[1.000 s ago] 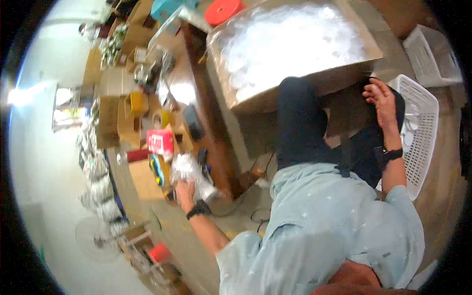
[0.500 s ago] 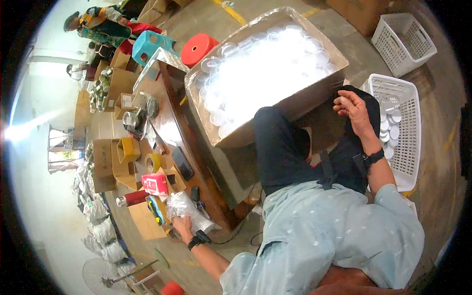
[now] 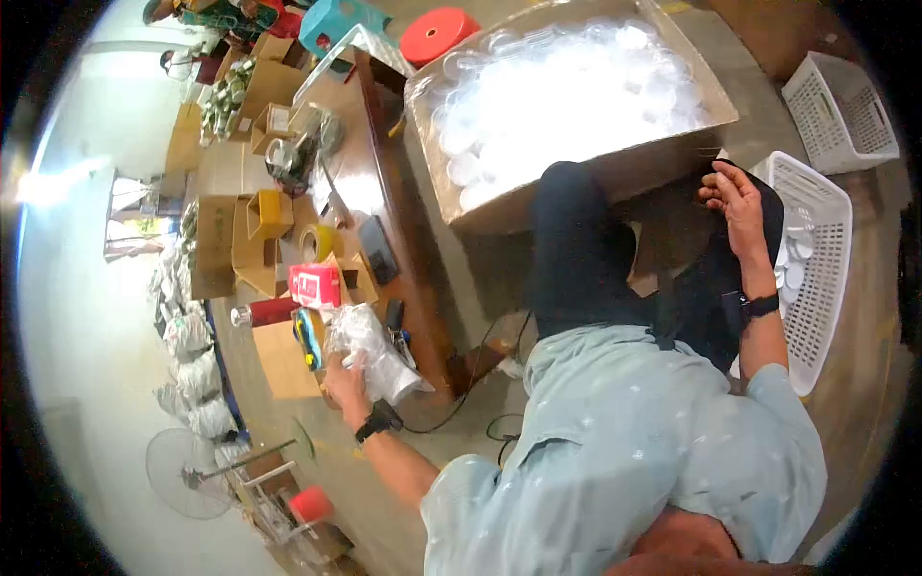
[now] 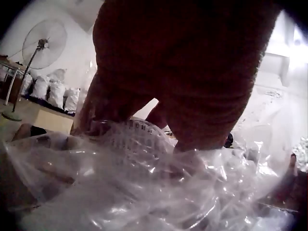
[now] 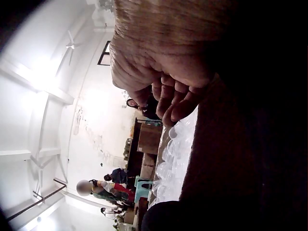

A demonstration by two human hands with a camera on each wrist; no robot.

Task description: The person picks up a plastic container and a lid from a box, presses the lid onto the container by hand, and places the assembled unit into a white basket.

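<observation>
At the near end of the wooden table, my left hand [image 3: 348, 389] pinches the near side of a crumpled clear plastic bag [image 3: 384, 370]. In the left wrist view its fingers [image 4: 163, 115] go down to the plastic, tips hidden, and a white latticed shape [image 4: 139, 137] shows through the film. My right hand [image 3: 740, 206] hangs over the right knee, fingers loosely curled and holding nothing. Ahead of it stands a big cardboard box [image 3: 663, 158] full of clear plastic cups [image 5: 168, 168], brightly lit from above.
A white basket [image 3: 828, 288] with white round lids [image 3: 795, 252] stands right of my leg; another white basket [image 3: 821, 120] lies beyond. The table holds a red-and-white packet [image 3: 315, 285], yellow tape [image 3: 316, 242], a dark phone [image 3: 377, 250] and a red flask [image 3: 269, 312]. Cables [image 3: 471, 389] trail below.
The head view swung away and back. My left hand has shifted to the bag's near left side, and the bag lies more spread out. The right hand stays over the knee.
</observation>
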